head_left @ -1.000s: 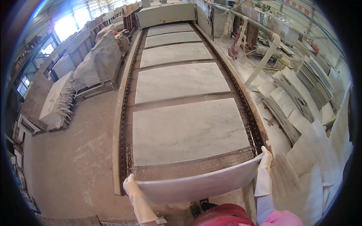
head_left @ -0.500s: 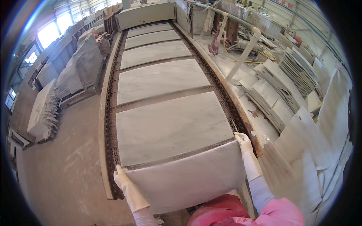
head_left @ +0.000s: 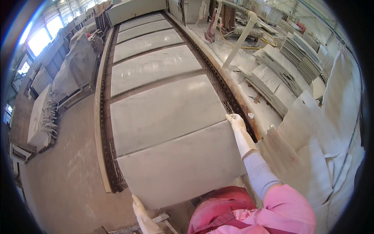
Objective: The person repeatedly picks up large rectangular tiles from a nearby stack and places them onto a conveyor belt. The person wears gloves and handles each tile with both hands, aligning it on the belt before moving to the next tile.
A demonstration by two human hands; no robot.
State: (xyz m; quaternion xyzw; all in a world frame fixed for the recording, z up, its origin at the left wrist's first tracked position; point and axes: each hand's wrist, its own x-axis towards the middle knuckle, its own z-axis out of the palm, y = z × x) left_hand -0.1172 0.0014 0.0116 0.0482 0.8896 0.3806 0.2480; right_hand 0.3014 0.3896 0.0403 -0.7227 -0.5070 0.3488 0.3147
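Note:
I hold a large pale grey stone slab (head_left: 183,163) flat over the near end of a long conveyor belt (head_left: 107,156). My right hand (head_left: 235,121), in a white glove, grips the slab's far right corner. My left hand (head_left: 141,212), also gloved, holds its near left edge from below. Just beyond it another slab (head_left: 163,111) lies on the belt, with more slabs (head_left: 150,43) in a row further along.
Stacks of cut stone slabs (head_left: 280,82) stand to the right, with a white pipe (head_left: 241,39) near them. Large pale sheets (head_left: 335,128) lean at the far right. Covered pallets (head_left: 74,70) and a stone block (head_left: 39,121) sit left on the concrete floor.
The slab has gone from nearly upright at the belt's end to almost flat, moved forward over the belt. Both hands travelled with it.

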